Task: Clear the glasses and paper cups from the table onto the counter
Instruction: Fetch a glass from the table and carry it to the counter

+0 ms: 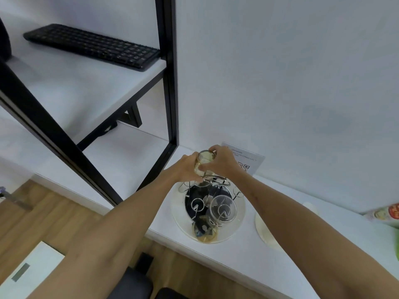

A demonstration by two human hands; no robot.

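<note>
A yellowish glass is held upside down between my left hand and my right hand, just above the far side of a wire glass rack. The rack stands on a round clear tray on the white counter. A clear glass sits inverted on the rack near the middle. An amber glass hangs at the tray's near edge. Bare wire prongs stick up at the left.
A white plate or lid lies right of the tray, partly under my right forearm. A QR-code sign leans on the wall behind. A black-framed shelf with a keyboard rises at left. A colourful packet sits far right.
</note>
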